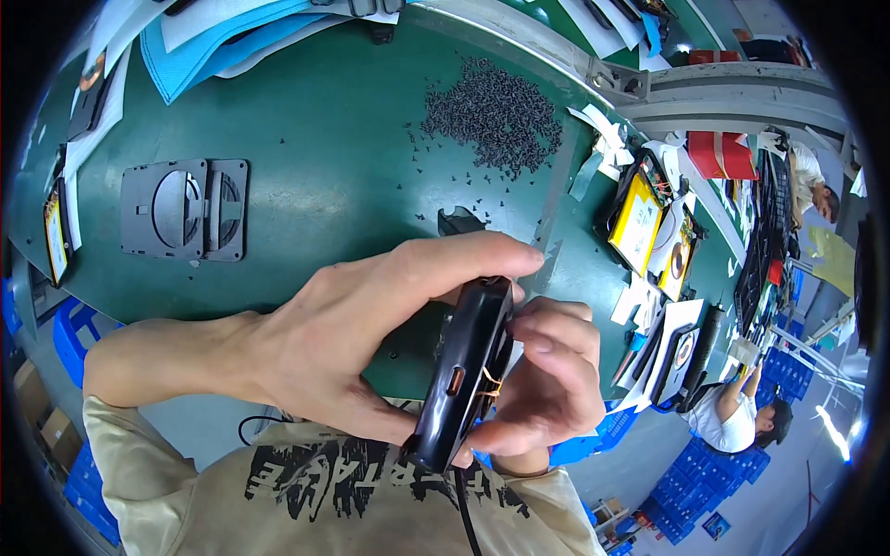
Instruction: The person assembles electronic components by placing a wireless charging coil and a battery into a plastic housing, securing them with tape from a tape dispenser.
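Between my two hands, a black glossy electronic case [445, 412] with a port in its narrow side is tilted up on edge above the table's front edge. My left hand [334, 324] grips it from the left, thumb at the lower end and forefinger stretched past the upper end. From the right, my right hand [561, 375] pinches it, thumb low and fingers curled. Thin copper-coloured wires [489, 383] stick out beside the port. A black cable [465, 514] hangs below; where it leads is hidden. Just beyond my left forefinger lies a small dark piece [459, 221].
Many tiny dark screws [491, 116] lie heaped on the green table [315, 102]. Black plates with round openings [167, 236] rest at left, blue sheets [209, 46] at far left. Yellow battery packs [638, 221] and papers crowd the right; a person [737, 417] sits beyond.
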### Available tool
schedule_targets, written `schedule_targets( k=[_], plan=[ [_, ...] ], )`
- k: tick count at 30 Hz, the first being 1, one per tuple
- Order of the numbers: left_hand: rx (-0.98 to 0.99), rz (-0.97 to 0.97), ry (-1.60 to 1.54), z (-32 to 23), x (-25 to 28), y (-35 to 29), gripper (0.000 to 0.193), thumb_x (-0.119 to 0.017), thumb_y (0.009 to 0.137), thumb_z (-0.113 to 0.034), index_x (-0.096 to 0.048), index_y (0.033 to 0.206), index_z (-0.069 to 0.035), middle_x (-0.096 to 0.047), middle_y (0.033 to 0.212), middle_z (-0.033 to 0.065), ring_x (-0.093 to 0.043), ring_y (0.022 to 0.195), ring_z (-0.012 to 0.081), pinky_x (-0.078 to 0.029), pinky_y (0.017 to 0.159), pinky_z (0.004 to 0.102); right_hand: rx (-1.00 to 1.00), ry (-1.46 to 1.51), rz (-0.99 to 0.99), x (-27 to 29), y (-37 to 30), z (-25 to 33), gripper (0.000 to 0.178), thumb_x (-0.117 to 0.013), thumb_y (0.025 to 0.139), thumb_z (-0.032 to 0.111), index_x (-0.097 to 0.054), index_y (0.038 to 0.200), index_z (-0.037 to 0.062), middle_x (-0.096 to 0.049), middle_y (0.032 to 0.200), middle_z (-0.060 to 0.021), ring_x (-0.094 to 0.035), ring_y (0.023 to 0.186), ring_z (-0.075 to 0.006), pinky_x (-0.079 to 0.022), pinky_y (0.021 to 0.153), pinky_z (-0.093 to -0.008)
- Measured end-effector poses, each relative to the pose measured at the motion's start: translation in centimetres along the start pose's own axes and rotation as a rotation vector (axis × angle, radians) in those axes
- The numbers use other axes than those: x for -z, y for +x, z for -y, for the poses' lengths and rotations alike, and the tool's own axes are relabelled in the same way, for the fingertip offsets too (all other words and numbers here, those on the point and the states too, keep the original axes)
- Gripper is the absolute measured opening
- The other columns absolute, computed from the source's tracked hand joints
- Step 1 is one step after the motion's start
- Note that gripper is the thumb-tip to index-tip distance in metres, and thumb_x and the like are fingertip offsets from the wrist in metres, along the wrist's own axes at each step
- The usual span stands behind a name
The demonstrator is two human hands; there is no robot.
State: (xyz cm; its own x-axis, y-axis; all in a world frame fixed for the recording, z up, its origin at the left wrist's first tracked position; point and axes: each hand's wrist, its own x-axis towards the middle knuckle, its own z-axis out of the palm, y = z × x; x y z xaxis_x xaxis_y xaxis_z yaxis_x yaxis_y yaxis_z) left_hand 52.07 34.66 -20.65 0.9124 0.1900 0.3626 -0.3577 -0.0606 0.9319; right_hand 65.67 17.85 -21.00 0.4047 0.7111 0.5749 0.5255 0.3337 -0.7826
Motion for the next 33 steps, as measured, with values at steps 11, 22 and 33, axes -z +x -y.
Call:
schedule_targets(
  k=[11, 22, 33],
  plan=[
    [0.093, 0.061, 0.089, -1.1, 0.1, 0.4, 0.120, -0.099, 0.058, -0.033, -0.030, 0.149, 0.003, -0.064, 0.118, 0.0192, -0.068, 0.097, 0.0253, -0.056, 0.084, 0.0356, -0.098, 0.143, -0.181, -1.0, -0.5, 0.8, 0.052, -0.089, 0.070, 0.027, -0.065, 0.101, -0.0057, -0.066, 0.098, -0.0204, -0.066, 0.085, -0.0325, -0.055, 0.072, -0.0389],
    [0.107, 0.050, 0.024, -1.0, 0.1, 0.4, 0.125, -0.099, 0.058, -0.032, -0.024, 0.151, 0.003, -0.064, 0.116, 0.0213, -0.068, 0.094, 0.0228, -0.056, 0.081, 0.0335, -0.072, 0.141, -0.110, -0.5, -1.2, 0.2, 0.049, -0.088, 0.073, 0.016, -0.063, 0.108, -0.0080, -0.065, 0.109, -0.0285, -0.069, 0.089, -0.0344, -0.058, 0.075, -0.0374],
    [0.080, 0.024, 0.043, -0.3, 0.3, 0.4, 0.123, -0.099, 0.057, -0.030, -0.026, 0.149, 0.004, -0.063, 0.120, 0.0254, -0.068, 0.101, 0.0275, -0.055, 0.085, 0.0367, -0.110, 0.132, -0.047, -0.6, -0.4, 0.6, 0.052, -0.089, 0.072, 0.014, -0.062, 0.111, -0.0060, -0.063, 0.107, -0.0239, -0.069, 0.090, -0.0321, -0.059, 0.073, -0.0368]
  ],
)
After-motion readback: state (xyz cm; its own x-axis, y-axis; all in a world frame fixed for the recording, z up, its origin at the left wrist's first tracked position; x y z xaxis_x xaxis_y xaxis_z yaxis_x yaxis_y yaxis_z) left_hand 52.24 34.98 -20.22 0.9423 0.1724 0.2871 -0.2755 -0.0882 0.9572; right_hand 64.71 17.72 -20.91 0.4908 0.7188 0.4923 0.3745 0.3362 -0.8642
